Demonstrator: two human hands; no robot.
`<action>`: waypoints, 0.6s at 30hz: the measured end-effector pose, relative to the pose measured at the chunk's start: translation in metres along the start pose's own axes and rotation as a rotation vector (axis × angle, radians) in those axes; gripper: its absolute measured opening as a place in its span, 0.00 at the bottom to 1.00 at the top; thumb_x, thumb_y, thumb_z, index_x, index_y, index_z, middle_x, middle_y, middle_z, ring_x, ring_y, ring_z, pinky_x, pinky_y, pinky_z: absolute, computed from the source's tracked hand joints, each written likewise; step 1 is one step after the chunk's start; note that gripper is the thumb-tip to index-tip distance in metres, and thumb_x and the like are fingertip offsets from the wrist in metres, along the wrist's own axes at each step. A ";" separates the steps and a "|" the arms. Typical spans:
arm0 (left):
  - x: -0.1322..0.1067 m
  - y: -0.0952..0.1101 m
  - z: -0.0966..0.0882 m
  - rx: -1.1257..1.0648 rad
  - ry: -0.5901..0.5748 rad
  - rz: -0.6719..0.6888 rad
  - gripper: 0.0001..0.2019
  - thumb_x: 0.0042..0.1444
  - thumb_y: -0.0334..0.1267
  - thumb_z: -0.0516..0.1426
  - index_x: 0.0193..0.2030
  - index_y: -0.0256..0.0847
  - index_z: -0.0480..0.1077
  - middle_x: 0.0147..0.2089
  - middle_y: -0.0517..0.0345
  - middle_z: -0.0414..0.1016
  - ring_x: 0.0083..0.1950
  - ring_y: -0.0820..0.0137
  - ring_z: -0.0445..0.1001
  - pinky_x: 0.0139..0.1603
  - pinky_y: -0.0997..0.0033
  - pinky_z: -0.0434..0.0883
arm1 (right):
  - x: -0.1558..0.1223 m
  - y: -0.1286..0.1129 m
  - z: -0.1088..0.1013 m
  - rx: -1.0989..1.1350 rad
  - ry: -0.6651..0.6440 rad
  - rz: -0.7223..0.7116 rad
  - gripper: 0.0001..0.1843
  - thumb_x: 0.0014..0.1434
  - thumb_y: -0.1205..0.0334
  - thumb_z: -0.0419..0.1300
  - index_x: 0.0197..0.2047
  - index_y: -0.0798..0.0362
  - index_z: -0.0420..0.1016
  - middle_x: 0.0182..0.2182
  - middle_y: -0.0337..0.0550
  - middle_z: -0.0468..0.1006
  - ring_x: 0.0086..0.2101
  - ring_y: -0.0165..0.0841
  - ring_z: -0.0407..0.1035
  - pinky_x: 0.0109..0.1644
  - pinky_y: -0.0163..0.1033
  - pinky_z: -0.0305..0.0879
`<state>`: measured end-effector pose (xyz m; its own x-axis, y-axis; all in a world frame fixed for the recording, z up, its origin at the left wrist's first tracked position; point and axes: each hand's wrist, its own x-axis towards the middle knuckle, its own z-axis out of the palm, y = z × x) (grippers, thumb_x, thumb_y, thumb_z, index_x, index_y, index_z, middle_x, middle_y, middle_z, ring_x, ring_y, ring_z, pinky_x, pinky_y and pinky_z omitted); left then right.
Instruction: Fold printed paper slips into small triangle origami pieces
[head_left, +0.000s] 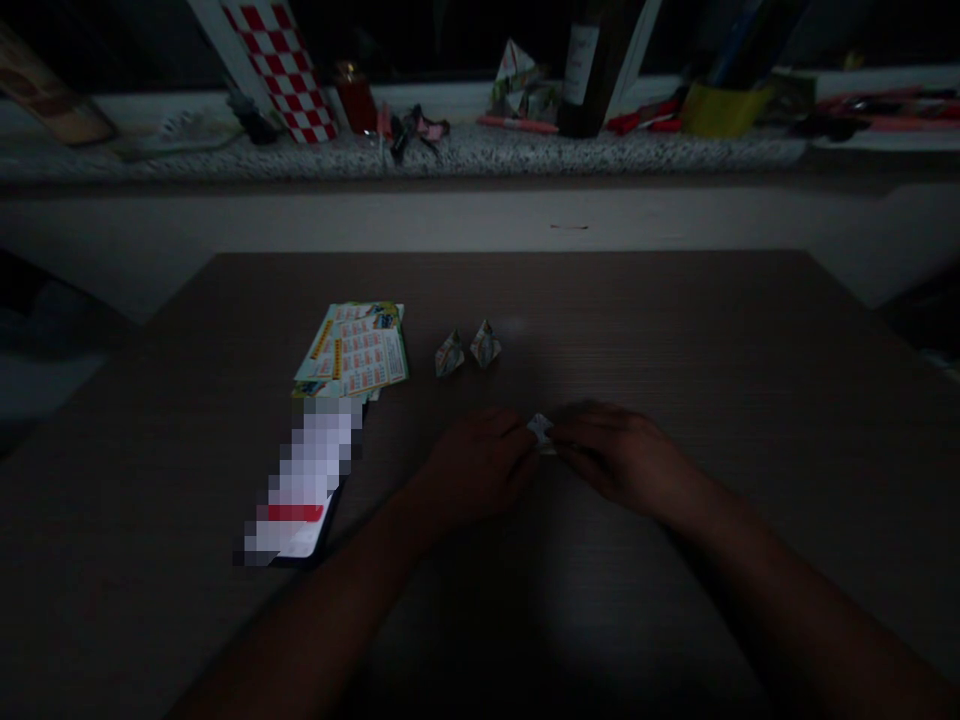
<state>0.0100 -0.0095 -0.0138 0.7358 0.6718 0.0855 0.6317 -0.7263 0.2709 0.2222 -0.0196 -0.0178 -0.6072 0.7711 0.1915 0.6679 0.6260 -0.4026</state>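
A small folded piece of paper (541,430) lies on the dark wooden table between my two hands, partly covered by fingers. My left hand (487,460) has its fingers closed on the paper's left side. From the right, my right hand (611,450) pinches the other side, its fingers bent down close to the tabletop. Just beyond my left hand stand two small folded paper shapes, a left one (450,354) and a right one (485,345), both pointed at the top. The dim light hides the fingertips' exact grip.
Printed paper cards (360,345) lie in an overlapping pile at the left. Nearer me is a lit phone (307,480), its screen blurred out. A stone windowsill (465,155) behind the table (675,300) holds a dark bottle (585,70), a red-and-white checked tube (281,70) and pens.
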 end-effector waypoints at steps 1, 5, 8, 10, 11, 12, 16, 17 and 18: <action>0.001 0.000 0.001 0.000 0.003 -0.003 0.12 0.64 0.39 0.48 0.44 0.37 0.70 0.42 0.51 0.72 0.41 0.66 0.69 0.42 0.65 0.66 | 0.000 0.000 0.000 -0.009 0.005 -0.003 0.11 0.62 0.66 0.55 0.47 0.52 0.76 0.38 0.45 0.80 0.38 0.37 0.73 0.45 0.42 0.67; 0.003 0.000 0.003 0.000 0.009 -0.020 0.12 0.65 0.37 0.47 0.42 0.37 0.70 0.40 0.51 0.72 0.41 0.66 0.69 0.42 0.66 0.67 | 0.001 0.001 0.001 -0.030 0.026 -0.016 0.13 0.63 0.67 0.54 0.49 0.50 0.76 0.37 0.44 0.81 0.37 0.36 0.74 0.45 0.41 0.67; 0.004 0.000 0.005 -0.005 0.013 -0.025 0.11 0.64 0.36 0.47 0.42 0.36 0.70 0.40 0.51 0.72 0.41 0.66 0.70 0.42 0.65 0.67 | 0.002 0.003 0.003 -0.033 0.043 -0.015 0.15 0.63 0.68 0.54 0.50 0.49 0.75 0.39 0.44 0.81 0.38 0.36 0.75 0.45 0.42 0.68; 0.005 -0.001 0.007 -0.007 0.016 -0.034 0.10 0.64 0.35 0.48 0.41 0.36 0.69 0.40 0.50 0.72 0.40 0.66 0.70 0.42 0.65 0.67 | 0.002 0.004 0.004 -0.043 0.053 -0.004 0.15 0.62 0.68 0.54 0.50 0.49 0.75 0.40 0.44 0.81 0.38 0.37 0.75 0.45 0.42 0.68; 0.006 -0.001 0.008 -0.007 0.019 -0.041 0.10 0.64 0.35 0.48 0.41 0.36 0.69 0.40 0.50 0.72 0.40 0.65 0.70 0.42 0.65 0.67 | 0.002 0.004 0.005 -0.048 0.057 -0.002 0.15 0.62 0.68 0.54 0.50 0.49 0.75 0.41 0.45 0.81 0.38 0.37 0.75 0.44 0.42 0.68; 0.006 -0.002 0.009 -0.005 0.024 -0.048 0.10 0.63 0.34 0.48 0.41 0.36 0.69 0.40 0.50 0.73 0.40 0.65 0.70 0.42 0.65 0.67 | 0.002 0.004 0.005 -0.051 0.056 -0.001 0.15 0.62 0.68 0.54 0.50 0.49 0.75 0.41 0.45 0.81 0.38 0.37 0.75 0.44 0.42 0.68; 0.008 -0.002 0.013 0.009 0.041 -0.067 0.10 0.63 0.34 0.48 0.41 0.36 0.69 0.39 0.51 0.73 0.40 0.64 0.71 0.43 0.64 0.67 | 0.003 0.004 0.006 -0.050 0.042 0.008 0.15 0.62 0.68 0.54 0.50 0.51 0.75 0.40 0.46 0.80 0.39 0.37 0.74 0.44 0.41 0.68; 0.008 -0.002 0.013 0.013 0.048 -0.071 0.10 0.63 0.34 0.48 0.41 0.36 0.69 0.38 0.51 0.73 0.40 0.64 0.71 0.43 0.64 0.68 | 0.004 0.004 0.006 -0.047 0.037 0.014 0.15 0.62 0.68 0.54 0.50 0.52 0.75 0.40 0.46 0.79 0.38 0.37 0.74 0.44 0.41 0.68; 0.009 -0.001 0.014 0.016 0.051 -0.072 0.10 0.63 0.34 0.48 0.41 0.36 0.69 0.38 0.51 0.73 0.40 0.64 0.71 0.43 0.64 0.68 | 0.004 0.004 0.006 -0.042 0.032 0.019 0.15 0.62 0.68 0.54 0.50 0.52 0.74 0.40 0.46 0.79 0.38 0.37 0.74 0.43 0.41 0.69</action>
<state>0.0188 -0.0047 -0.0266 0.6749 0.7289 0.1150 0.6871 -0.6775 0.2625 0.2200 -0.0142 -0.0239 -0.5808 0.7857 0.2129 0.6970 0.6151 -0.3685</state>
